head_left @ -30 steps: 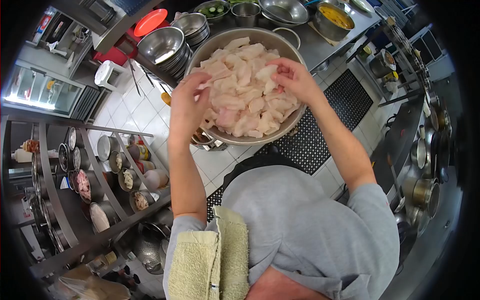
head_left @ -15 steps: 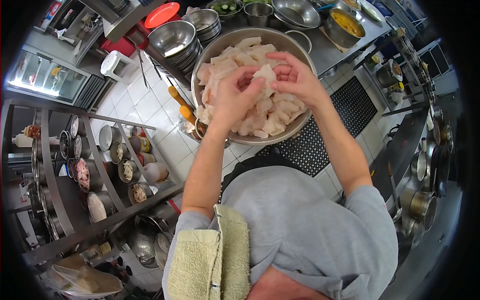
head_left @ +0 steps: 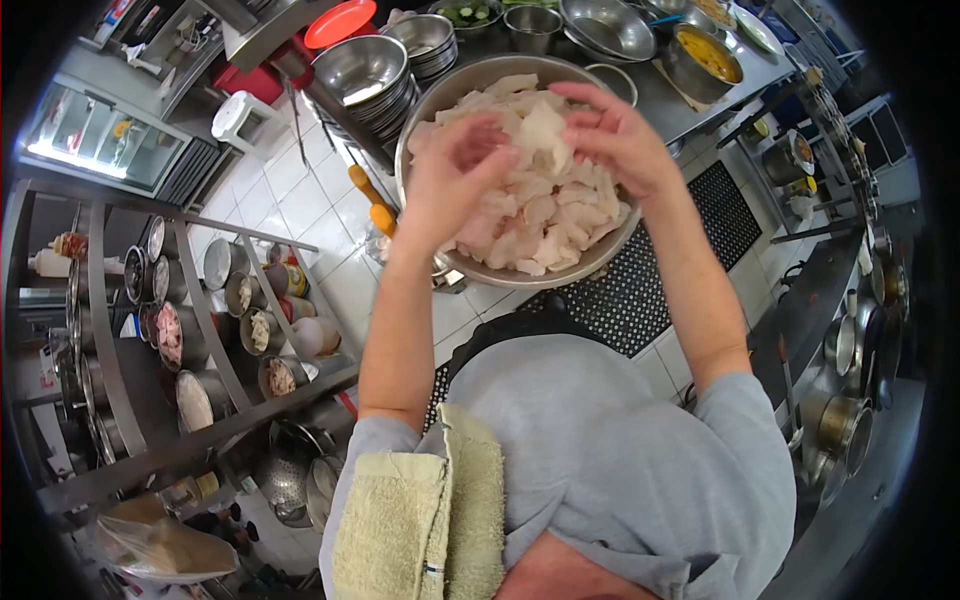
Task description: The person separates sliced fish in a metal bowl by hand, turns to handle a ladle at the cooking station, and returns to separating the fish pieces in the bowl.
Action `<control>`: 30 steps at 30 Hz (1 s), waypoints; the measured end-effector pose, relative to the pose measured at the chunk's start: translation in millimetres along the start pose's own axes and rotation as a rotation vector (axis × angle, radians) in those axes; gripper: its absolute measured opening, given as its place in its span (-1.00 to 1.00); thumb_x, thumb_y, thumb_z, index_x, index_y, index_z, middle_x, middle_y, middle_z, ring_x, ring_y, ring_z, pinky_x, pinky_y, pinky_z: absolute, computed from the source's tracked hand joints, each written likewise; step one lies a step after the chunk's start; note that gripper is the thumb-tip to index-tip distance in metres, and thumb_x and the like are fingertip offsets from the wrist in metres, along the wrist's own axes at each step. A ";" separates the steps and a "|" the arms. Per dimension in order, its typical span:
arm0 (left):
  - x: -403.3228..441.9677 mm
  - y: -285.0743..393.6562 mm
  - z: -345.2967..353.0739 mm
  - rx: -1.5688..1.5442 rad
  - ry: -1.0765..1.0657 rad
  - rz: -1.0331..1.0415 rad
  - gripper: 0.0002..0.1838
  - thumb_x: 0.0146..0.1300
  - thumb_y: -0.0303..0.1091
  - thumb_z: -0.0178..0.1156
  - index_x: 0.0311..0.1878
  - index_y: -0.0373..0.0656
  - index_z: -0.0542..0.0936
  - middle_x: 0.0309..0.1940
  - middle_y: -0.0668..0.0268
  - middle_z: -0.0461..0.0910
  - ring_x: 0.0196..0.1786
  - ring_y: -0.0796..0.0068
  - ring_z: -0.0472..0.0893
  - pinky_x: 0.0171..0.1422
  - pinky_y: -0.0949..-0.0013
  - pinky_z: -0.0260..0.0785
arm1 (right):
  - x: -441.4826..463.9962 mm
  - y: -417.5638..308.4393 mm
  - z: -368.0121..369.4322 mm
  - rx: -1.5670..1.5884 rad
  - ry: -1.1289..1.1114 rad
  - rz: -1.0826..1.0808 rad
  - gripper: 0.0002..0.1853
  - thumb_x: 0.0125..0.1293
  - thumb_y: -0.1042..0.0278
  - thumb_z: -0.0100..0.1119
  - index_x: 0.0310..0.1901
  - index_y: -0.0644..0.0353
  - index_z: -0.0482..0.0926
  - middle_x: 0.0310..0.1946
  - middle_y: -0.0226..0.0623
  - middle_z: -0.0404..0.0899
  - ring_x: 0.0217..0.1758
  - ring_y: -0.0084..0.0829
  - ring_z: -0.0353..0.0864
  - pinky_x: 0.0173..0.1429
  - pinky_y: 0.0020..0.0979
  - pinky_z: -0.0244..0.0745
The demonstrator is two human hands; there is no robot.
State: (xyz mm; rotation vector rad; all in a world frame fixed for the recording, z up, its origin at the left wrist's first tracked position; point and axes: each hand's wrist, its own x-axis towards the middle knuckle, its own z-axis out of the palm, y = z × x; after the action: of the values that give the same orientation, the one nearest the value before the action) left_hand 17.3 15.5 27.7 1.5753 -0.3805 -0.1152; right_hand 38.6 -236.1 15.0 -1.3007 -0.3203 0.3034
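A wide metal bowl (head_left: 409, 165) is heaped with pale, raw-looking pieces of meat or fish (head_left: 540, 208). Above the heap, my right hand (head_left: 625, 145) pinches a whitish piece (head_left: 543, 130) at its right edge, with the index finger stretched out above it. My left hand (head_left: 455, 175) is over the left part of the bowl, slightly blurred, its thumb and curled fingers apart. The left thumb tip comes close to the piece, but whether it touches is unclear.
Stacked metal bowls (head_left: 362, 72) and a red plate (head_left: 340, 24) stand behind left. A pot of yellow food (head_left: 705, 55) is at the back right. Shelves with filled containers (head_left: 195, 400) line the left; a black mat (head_left: 715, 215) lies on the tiled floor.
Both hands have come together over the bowl from wider apart, with a piece between them. Since then, my left hand has parted its fingers. The bowl appears farther right in view.
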 end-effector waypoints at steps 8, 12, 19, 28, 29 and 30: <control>-63.5 -5.8 -87.6 0.664 0.129 -0.116 -0.58 0.17 -0.54 0.35 0.14 -0.25 0.63 -0.11 0.15 0.71 -0.11 0.44 0.68 -0.03 0.35 0.59 | -4.7 13.3 48.3 -0.941 0.185 -0.241 -0.65 0.27 0.43 0.27 0.10 0.22 0.64 -0.09 -0.13 0.67 -0.12 -0.28 0.68 0.01 -0.30 0.58; -84.1 -31.9 -73.0 0.788 0.058 -0.041 -0.54 0.11 -0.59 0.32 0.14 -0.19 0.63 0.04 0.16 0.64 -0.05 0.25 0.69 0.03 0.33 0.61 | -6.7 49.0 102.3 -1.113 -0.174 -0.543 -0.75 0.21 0.38 0.32 -0.07 0.21 0.67 -0.01 -0.15 0.61 0.02 -0.17 0.59 0.13 -0.22 0.53; -81.9 -44.1 -59.8 0.837 0.062 -0.011 -0.60 0.07 -0.49 0.32 0.05 -0.18 0.64 0.02 0.11 0.58 -0.08 0.08 0.65 0.04 0.21 0.56 | -2.3 53.7 104.1 -1.519 -0.369 -0.548 -0.75 -0.01 0.45 0.38 -0.22 0.16 0.64 0.05 -0.16 0.50 0.19 -0.11 0.46 0.19 -0.20 0.48; -53.6 -45.9 -59.9 0.821 0.062 0.147 -0.65 0.07 -0.41 0.37 -0.03 -0.22 0.64 -0.18 0.10 0.62 -0.23 0.11 0.66 -0.09 0.17 0.55 | -8.5 31.9 38.7 -1.054 -0.097 -0.320 -0.77 0.07 0.64 0.30 -0.19 0.26 0.66 -0.06 -0.25 0.61 0.03 -0.21 0.62 0.10 -0.27 0.55; -50.5 -45.9 -60.5 0.724 0.066 0.089 -0.66 0.08 -0.40 0.37 -0.04 -0.23 0.64 -0.22 0.11 0.63 -0.28 0.17 0.65 -0.13 0.21 0.54 | -8.8 32.0 33.8 -1.055 -0.082 -0.320 -0.77 0.07 0.64 0.30 -0.19 0.26 0.66 -0.06 -0.25 0.61 0.03 -0.21 0.62 0.10 -0.27 0.55; -48.4 -45.8 -60.3 0.728 0.075 0.063 -0.68 0.11 -0.38 0.38 -0.06 -0.25 0.64 -0.30 0.17 0.63 -0.36 0.38 0.60 -0.20 0.33 0.49 | -9.8 29.9 30.6 -0.905 0.026 -0.250 -0.78 0.13 0.59 0.30 -0.15 0.22 0.67 -0.12 -0.25 0.63 -0.02 -0.26 0.64 0.08 -0.31 0.55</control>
State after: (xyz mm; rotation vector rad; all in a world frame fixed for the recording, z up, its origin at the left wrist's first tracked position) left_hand -1.9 87.7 -22.3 2.2737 -0.4396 0.1505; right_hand 16.3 -205.7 -7.4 -2.1211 -0.6328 -0.0998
